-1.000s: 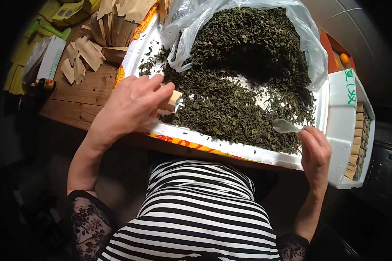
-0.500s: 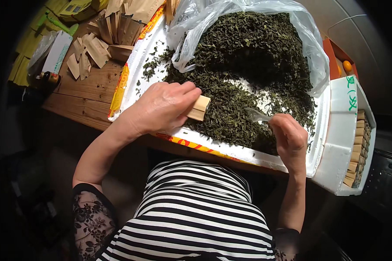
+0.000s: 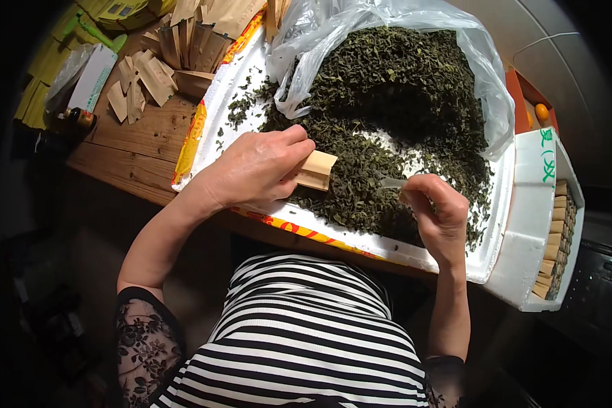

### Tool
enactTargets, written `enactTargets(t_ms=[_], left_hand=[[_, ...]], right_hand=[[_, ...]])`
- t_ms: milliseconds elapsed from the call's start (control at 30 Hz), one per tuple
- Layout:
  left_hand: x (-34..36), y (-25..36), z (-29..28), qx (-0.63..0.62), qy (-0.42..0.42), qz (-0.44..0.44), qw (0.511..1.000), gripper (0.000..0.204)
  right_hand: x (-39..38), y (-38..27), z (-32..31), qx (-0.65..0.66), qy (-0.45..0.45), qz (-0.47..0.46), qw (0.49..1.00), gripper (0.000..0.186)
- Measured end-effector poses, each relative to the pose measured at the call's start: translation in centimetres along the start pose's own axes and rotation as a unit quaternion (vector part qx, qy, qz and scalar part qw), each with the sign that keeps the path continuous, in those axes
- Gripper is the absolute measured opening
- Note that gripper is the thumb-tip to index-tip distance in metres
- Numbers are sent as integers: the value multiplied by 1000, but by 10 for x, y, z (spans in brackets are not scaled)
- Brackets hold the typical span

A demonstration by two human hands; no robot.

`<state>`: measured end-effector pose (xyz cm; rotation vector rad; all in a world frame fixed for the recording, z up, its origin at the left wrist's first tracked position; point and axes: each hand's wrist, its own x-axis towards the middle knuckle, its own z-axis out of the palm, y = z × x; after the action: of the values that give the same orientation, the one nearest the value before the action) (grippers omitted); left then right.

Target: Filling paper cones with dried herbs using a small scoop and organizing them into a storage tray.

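Between the fingers of my left hand (image 3: 262,166) is a small brown paper bag (image 3: 316,171), its end pointing right over a bed of dried green leaves (image 3: 360,200). My right hand (image 3: 440,212) pinches the handle of a clear plastic spoon (image 3: 392,182); the spoon's tip is down among the leaves, just right of the bag. The leaves lie in a white foam tray (image 3: 486,255) with yellow and red tape on its rim. A large clear plastic bag (image 3: 491,102) lies open at the far side, with a tall heap of leaves spilling from it.
Loose brown paper bags (image 3: 155,78) lie on the wooden table (image 3: 132,160) at the left, near a small dark bottle (image 3: 81,119) and a white box (image 3: 94,78). On the right, a white foam box (image 3: 527,224) holds rows of brown packets (image 3: 556,231). Behind it sits an orange fruit (image 3: 542,111).
My right hand and the spoon have shifted left, closer to the paper bag, and the spoon dips into the leaves. The left hand still holds the bag, which now points slightly further right.
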<state>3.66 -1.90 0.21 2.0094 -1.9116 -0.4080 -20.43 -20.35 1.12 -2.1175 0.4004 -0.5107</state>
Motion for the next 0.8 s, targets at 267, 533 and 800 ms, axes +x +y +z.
enactTargets(t_ms=[267, 533, 800], left_hand=[[1, 4, 7, -127, 69, -18, 989, 48], [-5, 1, 14, -212, 140, -25, 967, 48], [-11, 1, 8, -222, 186, -19, 957, 45]], right_hand=[[25, -35, 9, -181, 9, -205, 962, 22], [36, -75, 21, -322, -38, -319, 891, 25], [34, -61, 5, -264, 41, -303, 914, 21]])
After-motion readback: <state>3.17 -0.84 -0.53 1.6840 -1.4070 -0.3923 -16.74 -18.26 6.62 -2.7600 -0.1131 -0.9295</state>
